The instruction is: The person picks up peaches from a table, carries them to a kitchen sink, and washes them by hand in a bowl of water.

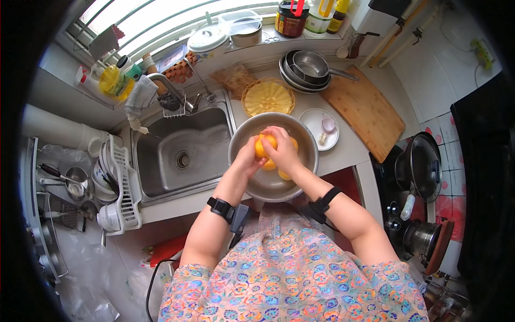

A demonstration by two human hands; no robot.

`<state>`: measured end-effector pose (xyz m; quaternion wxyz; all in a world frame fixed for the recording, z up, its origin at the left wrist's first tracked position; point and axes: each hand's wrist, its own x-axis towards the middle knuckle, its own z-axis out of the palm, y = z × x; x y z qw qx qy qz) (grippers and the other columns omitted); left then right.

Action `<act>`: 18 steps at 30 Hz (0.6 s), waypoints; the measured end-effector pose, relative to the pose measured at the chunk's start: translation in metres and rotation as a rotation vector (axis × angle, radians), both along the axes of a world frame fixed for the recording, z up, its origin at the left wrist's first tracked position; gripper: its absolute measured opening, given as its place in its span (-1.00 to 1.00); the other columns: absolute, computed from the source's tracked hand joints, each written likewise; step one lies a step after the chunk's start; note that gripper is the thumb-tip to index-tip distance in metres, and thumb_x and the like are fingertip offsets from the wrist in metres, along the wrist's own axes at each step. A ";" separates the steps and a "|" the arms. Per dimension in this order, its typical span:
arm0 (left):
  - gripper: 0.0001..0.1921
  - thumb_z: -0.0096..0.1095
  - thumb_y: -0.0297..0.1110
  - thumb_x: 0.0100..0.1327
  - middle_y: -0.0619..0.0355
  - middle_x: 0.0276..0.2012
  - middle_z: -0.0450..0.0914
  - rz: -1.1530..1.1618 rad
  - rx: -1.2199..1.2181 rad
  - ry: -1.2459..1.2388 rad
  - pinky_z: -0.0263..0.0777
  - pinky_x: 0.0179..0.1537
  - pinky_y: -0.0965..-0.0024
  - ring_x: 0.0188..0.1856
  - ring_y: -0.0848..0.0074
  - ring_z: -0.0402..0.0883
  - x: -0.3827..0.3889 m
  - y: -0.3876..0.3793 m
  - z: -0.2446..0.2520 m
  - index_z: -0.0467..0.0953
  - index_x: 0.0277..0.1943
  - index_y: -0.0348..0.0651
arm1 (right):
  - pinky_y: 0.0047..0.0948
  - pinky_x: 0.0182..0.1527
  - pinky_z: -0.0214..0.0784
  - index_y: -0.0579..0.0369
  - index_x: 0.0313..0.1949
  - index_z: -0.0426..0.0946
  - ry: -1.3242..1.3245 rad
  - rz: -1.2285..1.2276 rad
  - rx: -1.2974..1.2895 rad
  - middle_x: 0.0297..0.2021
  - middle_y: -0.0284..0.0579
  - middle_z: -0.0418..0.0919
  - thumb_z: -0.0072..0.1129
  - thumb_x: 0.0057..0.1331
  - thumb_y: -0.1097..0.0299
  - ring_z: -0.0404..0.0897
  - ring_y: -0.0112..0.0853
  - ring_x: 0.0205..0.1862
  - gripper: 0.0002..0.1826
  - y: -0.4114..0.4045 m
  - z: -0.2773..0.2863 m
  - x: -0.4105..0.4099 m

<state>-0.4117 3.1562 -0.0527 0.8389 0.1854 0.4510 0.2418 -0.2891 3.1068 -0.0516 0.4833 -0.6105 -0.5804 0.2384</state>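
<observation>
Both of my hands are over a large metal basin (303, 183) at the counter's front edge. My left hand (248, 157) and my right hand (283, 149) grip one orange-yellow round fruit (265, 145) between them, fingers curled around its sides and top. Several similar fruits (284, 174) lie in the basin, partly hidden under my hands. Whether there is water in the basin I cannot tell. Behind it stands a yellow woven basket (268, 98). To the right, a white plate (307, 118) holds a piece of purple onion (328, 124) and a garlic piece (322, 138).
A steel sink (193, 141) with a faucet (171, 86) lies left of the basin. Stacked pans (310, 66) and a wooden cutting board (364, 110) stand at the back right. A dish rack (126, 189) is far left; a lidded pan (426, 167) sits on the stove at right.
</observation>
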 end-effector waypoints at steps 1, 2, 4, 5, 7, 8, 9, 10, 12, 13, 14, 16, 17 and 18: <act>-0.66 -0.18 -0.06 0.37 0.16 -0.49 0.50 0.010 0.001 0.001 0.29 -0.75 0.68 -0.72 0.61 0.40 -0.005 0.004 -0.005 0.40 -0.16 -0.17 | -0.24 0.02 0.32 0.09 -0.11 0.46 0.001 0.010 0.001 -0.02 0.07 0.42 0.14 0.20 0.29 0.45 -0.08 0.03 -0.71 -0.004 0.011 -0.001; -0.66 -0.17 -0.05 0.37 0.16 -0.50 0.50 -0.053 -0.108 -0.155 0.28 -0.76 0.72 -0.72 0.63 0.40 -0.014 0.008 -0.013 0.40 -0.16 -0.17 | -0.23 0.03 0.32 0.07 -0.06 0.44 -0.057 0.097 0.080 -0.02 0.06 0.41 0.15 0.19 0.29 0.44 -0.07 0.03 -0.67 -0.008 0.023 0.000; -0.63 -0.18 -0.04 0.36 0.16 -0.52 0.49 -0.193 -0.281 -0.261 0.23 -0.78 0.81 -0.71 0.68 0.39 -0.020 0.012 -0.009 0.40 -0.14 -0.19 | -0.22 0.04 0.32 -0.01 0.05 0.37 -0.183 0.226 0.166 -0.01 0.05 0.38 0.18 0.18 0.27 0.45 -0.03 0.00 -0.57 -0.016 0.029 0.012; -0.63 -0.18 -0.04 0.36 0.16 -0.52 0.49 -0.195 -0.280 -0.262 0.23 -0.78 0.81 -0.71 0.68 0.39 -0.022 0.012 -0.013 0.40 -0.14 -0.19 | -0.22 0.04 0.32 -0.01 0.05 0.37 -0.185 0.224 0.166 -0.01 0.05 0.38 0.18 0.18 0.27 0.45 -0.03 0.00 -0.57 -0.016 0.028 0.015; -0.59 -0.24 -0.01 0.36 0.15 -0.54 0.48 -0.340 -0.342 -0.500 0.30 -0.75 0.74 -0.72 0.63 0.41 -0.025 0.011 -0.019 0.40 -0.14 -0.20 | -0.26 0.00 0.32 0.02 0.01 0.40 -0.203 0.270 0.190 -0.06 0.03 0.41 0.17 0.18 0.26 0.45 -0.07 -0.02 -0.60 -0.014 0.025 0.018; -0.59 -0.24 -0.01 0.36 0.15 -0.54 0.48 -0.339 -0.341 -0.499 0.30 -0.75 0.74 -0.72 0.63 0.41 -0.023 0.008 -0.023 0.40 -0.14 -0.20 | -0.26 0.00 0.32 0.02 0.01 0.40 -0.203 0.271 0.191 -0.06 0.03 0.41 0.17 0.18 0.26 0.45 -0.07 -0.02 -0.60 -0.012 0.021 0.015; -0.58 -0.27 0.00 0.36 0.13 -0.54 0.49 -0.238 -0.117 -0.241 0.36 -0.72 0.67 -0.73 0.57 0.41 -0.015 0.001 -0.023 0.40 -0.14 -0.21 | -0.29 -0.07 0.34 0.06 -0.07 0.45 -0.088 0.112 0.103 -0.15 0.01 0.47 0.16 0.17 0.24 0.50 -0.14 -0.09 -0.66 -0.008 0.012 0.008; -0.56 -0.30 0.01 0.36 0.11 -0.53 0.49 -0.131 0.105 0.016 0.41 -0.70 0.60 -0.74 0.51 0.41 -0.006 -0.007 -0.021 0.39 -0.13 -0.21 | -0.33 -0.14 0.36 0.10 -0.15 0.49 0.026 -0.042 0.013 -0.24 -0.02 0.53 0.16 0.17 0.23 0.54 -0.21 -0.16 -0.70 -0.005 0.009 0.002; -0.51 -0.35 0.06 0.39 0.01 -0.47 0.54 -0.059 0.306 0.257 0.50 -0.62 0.42 -0.61 0.35 0.56 0.014 -0.022 -0.011 0.33 -0.06 -0.23 | -0.35 -0.20 0.36 0.13 -0.25 0.51 0.205 -0.201 -0.156 -0.35 -0.05 0.55 0.16 0.15 0.21 0.56 -0.28 -0.25 -0.73 0.007 0.007 -0.002; -0.49 -0.37 0.09 0.39 -0.03 -0.44 0.56 -0.029 0.420 0.329 0.50 -0.60 0.40 -0.55 0.32 0.61 0.020 -0.029 -0.002 0.30 -0.03 -0.25 | -0.38 -0.27 0.37 0.16 -0.34 0.54 0.383 -0.368 -0.320 -0.46 -0.08 0.57 0.16 0.14 0.19 0.57 -0.35 -0.34 -0.73 0.014 0.008 0.002; -0.43 -0.43 0.16 0.39 -0.06 -0.43 0.59 -0.090 0.569 0.442 0.49 -0.61 0.36 -0.50 0.28 0.66 0.024 -0.034 0.002 0.25 0.00 -0.26 | -0.39 -0.32 0.38 0.17 -0.42 0.54 0.523 -0.397 -0.340 -0.55 -0.11 0.57 0.15 0.12 0.15 0.56 -0.42 -0.46 -0.71 0.024 -0.012 0.011; -0.41 -0.40 0.15 0.39 -0.10 -0.45 0.59 -0.158 0.860 0.691 0.49 -0.59 0.33 -0.50 0.25 0.65 0.021 -0.038 -0.003 0.27 -0.02 -0.32 | -0.37 -0.30 0.39 0.17 -0.41 0.55 0.542 -0.355 -0.430 -0.52 -0.11 0.58 0.14 0.12 0.14 0.57 -0.38 -0.43 -0.70 0.035 -0.016 0.019; -0.39 -0.37 0.15 0.38 -0.14 -0.47 0.59 -0.227 1.151 0.937 0.48 -0.57 0.30 -0.51 0.21 0.65 0.020 -0.038 -0.006 0.28 -0.04 -0.37 | -0.35 -0.28 0.39 0.16 -0.41 0.55 0.559 -0.315 -0.521 -0.50 -0.10 0.60 0.12 0.12 0.14 0.59 -0.34 -0.40 -0.69 0.037 -0.018 0.022; -0.37 -0.37 0.20 0.37 -0.06 -0.57 0.57 -0.253 0.908 0.771 0.41 -0.66 0.32 -0.59 0.27 0.61 0.017 -0.035 0.002 0.31 -0.06 -0.34 | -0.29 -0.22 0.40 0.13 -0.32 0.55 0.387 -0.341 -0.519 -0.43 -0.06 0.62 0.09 0.18 0.09 0.60 -0.22 -0.35 -0.67 0.036 -0.017 0.018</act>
